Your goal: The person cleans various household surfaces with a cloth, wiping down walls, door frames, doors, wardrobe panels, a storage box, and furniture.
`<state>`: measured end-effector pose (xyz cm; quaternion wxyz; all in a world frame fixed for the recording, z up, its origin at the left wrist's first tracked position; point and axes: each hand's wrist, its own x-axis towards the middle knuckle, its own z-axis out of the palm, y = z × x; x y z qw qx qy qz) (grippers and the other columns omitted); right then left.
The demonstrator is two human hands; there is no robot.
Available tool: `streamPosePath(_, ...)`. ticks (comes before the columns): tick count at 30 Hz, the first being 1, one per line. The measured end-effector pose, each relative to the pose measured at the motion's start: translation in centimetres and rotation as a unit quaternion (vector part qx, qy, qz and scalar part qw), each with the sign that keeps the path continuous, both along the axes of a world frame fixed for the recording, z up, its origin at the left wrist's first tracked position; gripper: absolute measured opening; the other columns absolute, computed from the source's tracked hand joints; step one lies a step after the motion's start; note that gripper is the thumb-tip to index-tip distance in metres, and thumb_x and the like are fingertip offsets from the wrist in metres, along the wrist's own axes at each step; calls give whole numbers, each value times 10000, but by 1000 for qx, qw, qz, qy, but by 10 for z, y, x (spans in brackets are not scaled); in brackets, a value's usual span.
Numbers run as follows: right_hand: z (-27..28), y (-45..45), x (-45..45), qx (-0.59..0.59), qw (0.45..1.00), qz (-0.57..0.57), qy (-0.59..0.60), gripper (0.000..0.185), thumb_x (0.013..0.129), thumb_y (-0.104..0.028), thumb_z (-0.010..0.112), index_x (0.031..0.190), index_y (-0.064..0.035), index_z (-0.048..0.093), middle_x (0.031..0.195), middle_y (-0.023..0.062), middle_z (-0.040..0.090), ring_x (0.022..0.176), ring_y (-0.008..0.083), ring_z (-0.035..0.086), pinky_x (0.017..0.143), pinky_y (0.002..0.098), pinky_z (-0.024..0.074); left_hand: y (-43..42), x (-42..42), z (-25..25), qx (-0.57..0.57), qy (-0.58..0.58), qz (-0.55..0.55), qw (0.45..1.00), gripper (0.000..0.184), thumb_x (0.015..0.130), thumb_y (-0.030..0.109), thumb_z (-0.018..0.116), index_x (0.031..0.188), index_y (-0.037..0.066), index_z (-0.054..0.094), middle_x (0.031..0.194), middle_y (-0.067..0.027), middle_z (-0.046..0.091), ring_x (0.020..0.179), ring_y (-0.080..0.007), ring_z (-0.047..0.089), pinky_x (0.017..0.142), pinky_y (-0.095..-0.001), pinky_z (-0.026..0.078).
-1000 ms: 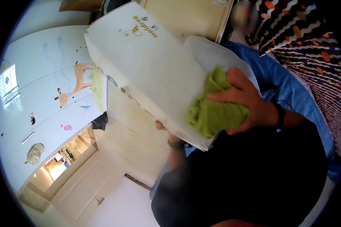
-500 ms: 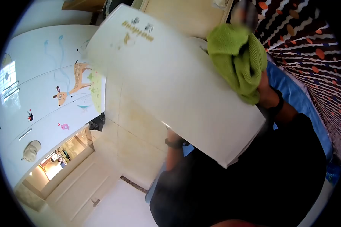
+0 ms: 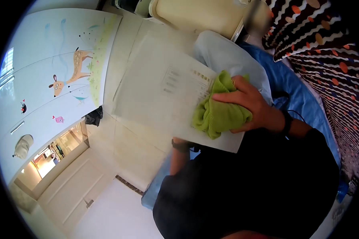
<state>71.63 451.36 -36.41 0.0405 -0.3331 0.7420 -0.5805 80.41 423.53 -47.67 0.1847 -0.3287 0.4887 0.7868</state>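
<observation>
A white box (image 3: 151, 87), smeared by motion at its far end, is held up in the middle of the view, with a printed face showing. My right hand (image 3: 253, 105) grips a bunched green cloth (image 3: 219, 113) and presses it on the near right part of that face. At the box's lower edge, my left hand (image 3: 180, 141) is mostly hidden behind the box; only a bit of it and the wrist with a dark band show, so its fingers cannot be made out.
A white cabinet (image 3: 40, 71) with animal pictures and a hanging cap (image 3: 24, 146) stands at the left. Below it is a door (image 3: 73, 191). Blue fabric (image 3: 307, 99) and a patterned cloth (image 3: 331, 59) lie at the right, beside a pale bag (image 3: 227, 51).
The box has been turned, so a face with printed text and small pictures shows in place of the one with the gold logo. My right hand with the cloth has come down and left onto it.
</observation>
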Motion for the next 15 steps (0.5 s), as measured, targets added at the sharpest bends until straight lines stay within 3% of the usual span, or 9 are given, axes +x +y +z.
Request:
streamPosePath(2,-5,-4,-2,19,997,-46,56,739,615,-307,851,1267,-60,607,1048,154,541,954,337,535,846,392,442,-3,14,-1,1,-10,0,1000,558,995,451,386,1321,7,480,1207,-127,578,1034,-220,574,875,-350,486)
streamPosePath(5,-5,-9,-5,33,974,-184,-131,726,632,-323,844,1270,-71,606,1045,147,553,952,336,532,856,397,433,-7,31,-1,9,-27,2,1000,553,996,445,386,1319,7,482,1203,-126,580,1030,-217,574,872,-347,485)
streamPosePath(8,5,-10,11,70,993,-97,6,662,661,-329,837,1238,-82,627,1024,150,558,918,332,540,809,405,450,-11,36,-2,9,-31,-1,999,547,997,440,386,1316,6,484,1199,-124,581,1026,-214,573,869,-345,485)
streamPosePath(11,25,-14,13,30,995,43,87,638,676,-380,834,1212,-89,647,1033,162,571,919,332,558,779,416,468,-12,40,0,5,-35,-10,999,542,998,434,386,1314,6,487,1196,-123,583,1023,-211,572,867,-343,484)
streamPosePath(15,39,-28,10,-17,988,50,144,620,686,-382,809,1212,-95,649,1044,156,575,894,322,545,763,420,464,-14,39,4,0,-34,-14,999,535,999,427,386,1311,5,489,1190,-121,584,1018,-207,572,863,-340,482)
